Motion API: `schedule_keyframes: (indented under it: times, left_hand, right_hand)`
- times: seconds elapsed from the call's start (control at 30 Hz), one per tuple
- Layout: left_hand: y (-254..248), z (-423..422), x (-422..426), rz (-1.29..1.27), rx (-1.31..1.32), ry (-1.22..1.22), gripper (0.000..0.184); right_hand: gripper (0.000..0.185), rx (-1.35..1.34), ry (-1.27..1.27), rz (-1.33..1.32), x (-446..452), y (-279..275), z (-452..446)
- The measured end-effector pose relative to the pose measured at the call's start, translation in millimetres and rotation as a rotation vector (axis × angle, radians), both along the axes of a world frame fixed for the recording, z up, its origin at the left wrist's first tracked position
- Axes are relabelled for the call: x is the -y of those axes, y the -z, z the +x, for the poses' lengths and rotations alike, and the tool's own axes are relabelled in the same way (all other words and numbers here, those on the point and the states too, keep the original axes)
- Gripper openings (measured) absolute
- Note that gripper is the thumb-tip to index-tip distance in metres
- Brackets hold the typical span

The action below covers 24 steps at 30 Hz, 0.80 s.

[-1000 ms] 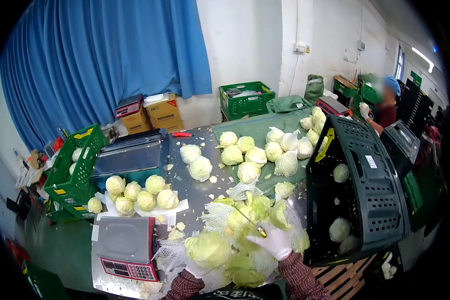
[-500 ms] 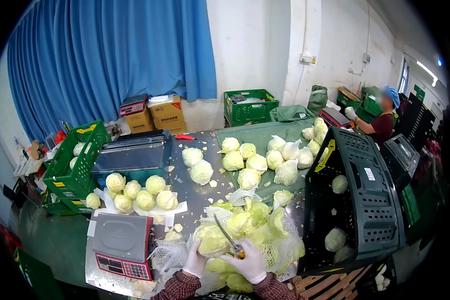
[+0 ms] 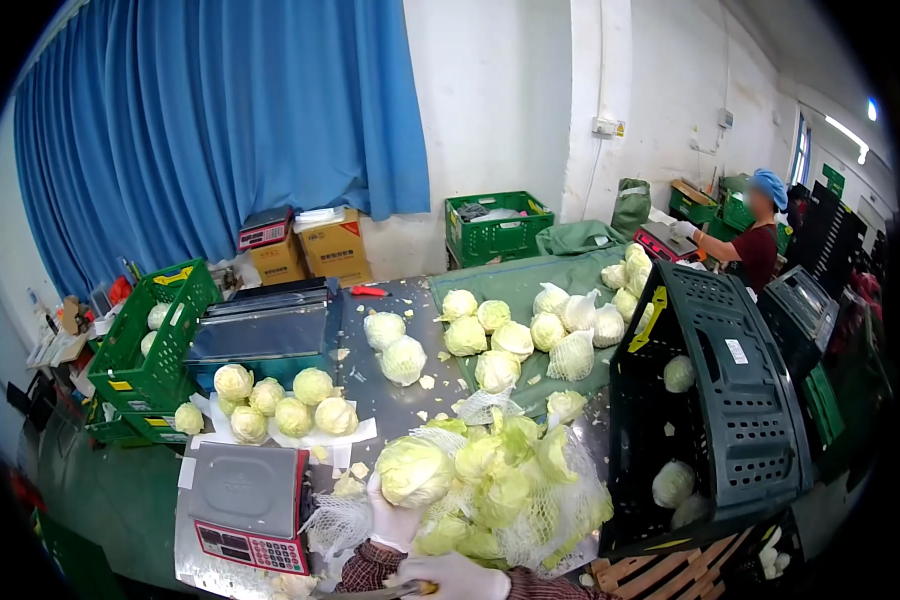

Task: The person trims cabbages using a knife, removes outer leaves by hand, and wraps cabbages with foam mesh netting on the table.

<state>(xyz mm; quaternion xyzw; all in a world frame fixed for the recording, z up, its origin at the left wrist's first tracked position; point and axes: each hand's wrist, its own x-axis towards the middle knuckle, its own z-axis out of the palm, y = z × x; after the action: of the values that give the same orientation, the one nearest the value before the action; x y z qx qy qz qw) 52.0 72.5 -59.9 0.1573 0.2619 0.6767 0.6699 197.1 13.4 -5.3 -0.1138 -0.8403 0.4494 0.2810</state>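
My left hand point(image 3: 394, 522), in a white glove, is wrapped round the lower left of a cabbage point(image 3: 415, 471) and holds it up in front of me. Low at the frame's bottom edge, my right hand point(image 3: 454, 577) is closed on the handle of a knife point(image 3: 375, 593), whose blade points left. Right of the held cabbage lies a heap of loose leaves point(image 3: 505, 470) with white netting point(image 3: 555, 510) over and around it. More netting lies beside my left wrist.
A scale point(image 3: 250, 490) stands at the left, with several cabbages point(image 3: 293, 416) behind it. Netted cabbages point(image 3: 571, 355) lie on green cloth. A dark crate point(image 3: 750, 390) stands tipped at the right. A co-worker point(image 3: 760, 240) is at another scale.
The cabbage has been lifted and turned in my left hand. My right hand has moved down toward me with the knife, away from the cabbage. The co-worker's hand has moved to the scale.
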Motion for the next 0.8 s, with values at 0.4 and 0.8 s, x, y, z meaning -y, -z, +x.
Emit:
schedule_keyframes:
  times: [0.4, 0.8]
  left_hand:
    - [-26, -19, 2, 0.441, -0.077, 0.310, 0.110]
    - [33, -17, 40, 0.077, -0.052, 0.522, 0.118]
  right_hand:
    - [0.041, -0.470, 0.184, -1.525, -36, 50, 34]
    - [0.062, -0.149, 0.459, -0.830, -44, 25, 72]
